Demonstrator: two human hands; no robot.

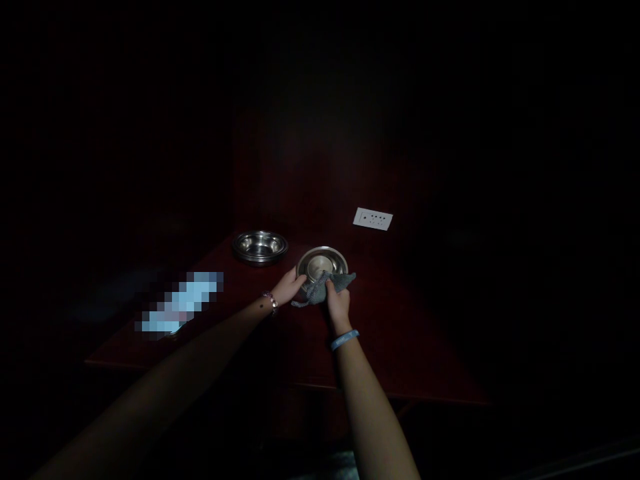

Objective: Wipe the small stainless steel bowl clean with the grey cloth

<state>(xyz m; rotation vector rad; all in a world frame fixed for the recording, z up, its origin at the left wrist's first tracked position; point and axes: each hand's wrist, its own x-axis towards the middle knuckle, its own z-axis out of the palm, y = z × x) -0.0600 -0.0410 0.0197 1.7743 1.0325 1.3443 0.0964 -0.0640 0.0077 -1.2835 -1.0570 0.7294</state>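
The left hand (290, 287) holds the left side of a shiny metal bowl (320, 266), with its thumb by the rim. The bowl is between the two hands, a bit ahead of them. The right hand (339, 303) pinches a gray cloth (316, 293), thumb on top. The cloth lies over the side of the bowl that is close to the right hand. So I think the step now is wiping the bowl.

The next move seems to need the left hand to keep a good grip while the right hand rubs the cloth along the rim. The bowl may need a little turn too, to get to the far side. I can't tell if its bottom touches the table (270, 353).

Ahead of the left hand and off to its left, near but not touching, sits more metal bowlware (260, 247). It looks like a few bowls stacked up.
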